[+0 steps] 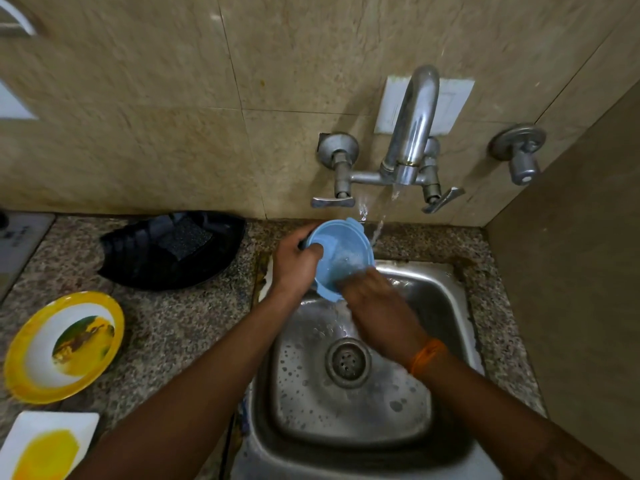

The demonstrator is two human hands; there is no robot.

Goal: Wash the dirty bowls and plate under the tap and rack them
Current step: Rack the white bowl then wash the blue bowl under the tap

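step in hand: rinsing the blue bowl [341, 258], tilted on edge over the back-left corner of the sink [446, 306], just beside the stream from the tap [412, 133]

left grip: left hand [294, 265] wrapped round the bowl's rim, thumb hooked over the edge, holding it up

right grip: right hand [375, 299] reaching into the bowl, fingers pressed on the inside wall; blurred, so can't tell if flat or curled, probably mid-scrub

doing it well: worth nudging the bowl a touch right so the water actually lands inside and not past the rim; turn it with the left hand while rubbing all the way round, underside too

watch out: wet plastic plus a one-handed rim hold, likely slippery, so better kept low over the sink

progress guess: early days, two dishes on the table [180, 327] looking unwashed

blue bowls: 1

yellow-rimmed dishes: 1, the yellow-rimmed dish [65, 346] on the table left of the sink, stained in the middle

white square dishes: 1, the white square dish [48, 445] at the bottom-left edge, yellow smear on it, partly cut off

black trays: 1, the black tray [166, 251] behind the dishes, something dark and scrubber-like in it

tap handles: 2 levers, plus 1 separate valve [519, 152] on the wall to the right

rack: not seen anywhere in view
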